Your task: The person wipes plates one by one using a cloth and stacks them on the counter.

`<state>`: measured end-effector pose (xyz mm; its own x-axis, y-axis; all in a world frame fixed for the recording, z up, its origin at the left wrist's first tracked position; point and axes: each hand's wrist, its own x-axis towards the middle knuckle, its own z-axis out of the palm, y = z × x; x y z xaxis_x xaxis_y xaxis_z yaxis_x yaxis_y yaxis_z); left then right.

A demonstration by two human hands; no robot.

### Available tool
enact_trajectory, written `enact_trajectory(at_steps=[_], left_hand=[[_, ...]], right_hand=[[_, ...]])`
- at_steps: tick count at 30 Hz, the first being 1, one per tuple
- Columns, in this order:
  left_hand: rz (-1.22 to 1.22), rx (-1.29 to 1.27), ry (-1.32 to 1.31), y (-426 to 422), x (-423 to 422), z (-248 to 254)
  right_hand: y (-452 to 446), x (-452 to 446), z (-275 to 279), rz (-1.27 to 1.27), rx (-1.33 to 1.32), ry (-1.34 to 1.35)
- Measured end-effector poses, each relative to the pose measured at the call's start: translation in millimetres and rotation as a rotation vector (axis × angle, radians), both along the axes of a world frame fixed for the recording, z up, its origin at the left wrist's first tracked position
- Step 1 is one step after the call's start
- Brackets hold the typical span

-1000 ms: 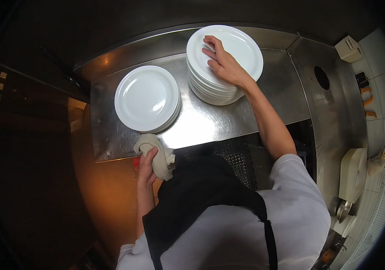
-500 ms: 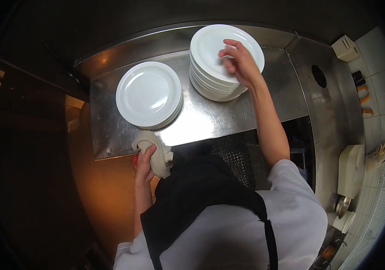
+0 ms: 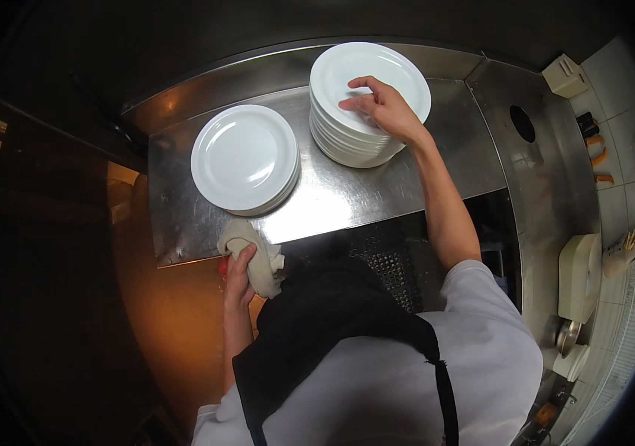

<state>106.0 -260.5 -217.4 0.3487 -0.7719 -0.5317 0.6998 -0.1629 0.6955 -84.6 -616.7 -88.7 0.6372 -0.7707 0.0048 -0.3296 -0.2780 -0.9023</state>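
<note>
My left hand (image 3: 238, 276) grips a bunched beige cloth (image 3: 256, 260) at the front edge of the steel counter (image 3: 183, 230). Just beyond the cloth stands a low stack of white plates (image 3: 244, 156). My right hand (image 3: 386, 108) is over the top plate of a taller stack of white plates (image 3: 354, 67), its fingers apart and slightly curled, with nothing in them. Whether its fingertips touch the plate cannot be made out.
A raised steel edge runs behind the counter. To the right is a steel surface with a round dark hole (image 3: 522, 124). Farther right are a white box (image 3: 565, 76), orange-handled tools (image 3: 598, 152) and a cream container (image 3: 579, 278). A perforated black mat (image 3: 391, 271) lies below.
My right hand has moved slightly right and toward me over the tall stack, its fingers changing their curl. My left hand keeps hold of the cloth.
</note>
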Motion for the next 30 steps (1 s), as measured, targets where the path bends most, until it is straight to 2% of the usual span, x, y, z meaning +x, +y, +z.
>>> enact_trajectory(at_steps=[2, 5, 6, 9, 12, 15, 16, 20, 23, 26, 29, 30], left_hand=[[-0.001, 0.000, 0.007, 1, -1, -3], [-0.014, -0.017, 0.019, -3, 0, 0], [-0.021, -0.027, 0.022, -3, 1, 1], [-0.016, -0.049, -0.016, -6, 0, 0], [0.004, -0.039, -0.014, -6, -1, 8], [0.025, -0.015, 0.005, 0, 1, 3], [0.031, -0.008, 0.010, 3, 2, 0], [0.032, -0.017, 0.007, 6, 2, -1], [0.031, -0.022, 0.003, 3, 2, 0], [0.034, -0.027, 0.005, 2, 4, 4], [0.059, -0.031, 0.006, 5, 3, 3], [0.069, -0.033, 0.005, 7, 3, 3]], right_hand=[[6, -8, 13, 0.009, 0.213, -0.065], [-10, -17, 4, -0.028, 0.603, -0.447], [-8, -17, 7, -0.059, 0.626, -0.507], [-17, -13, 0, 0.027, 0.489, -0.295], [-9, -4, -12, 0.114, -0.261, -0.010], [5, -15, 3, 0.216, -0.180, 0.116], [3, -21, 14, 0.315, -0.076, 0.137], [5, -33, 37, 0.281, 0.098, 0.184], [-4, -16, 20, 0.198, 0.004, 0.058], [-8, -5, 12, 0.213, -0.007, 0.147], [-20, -20, 22, 0.381, 0.242, 0.299], [-20, -23, 21, 0.369, 0.264, 0.225]])
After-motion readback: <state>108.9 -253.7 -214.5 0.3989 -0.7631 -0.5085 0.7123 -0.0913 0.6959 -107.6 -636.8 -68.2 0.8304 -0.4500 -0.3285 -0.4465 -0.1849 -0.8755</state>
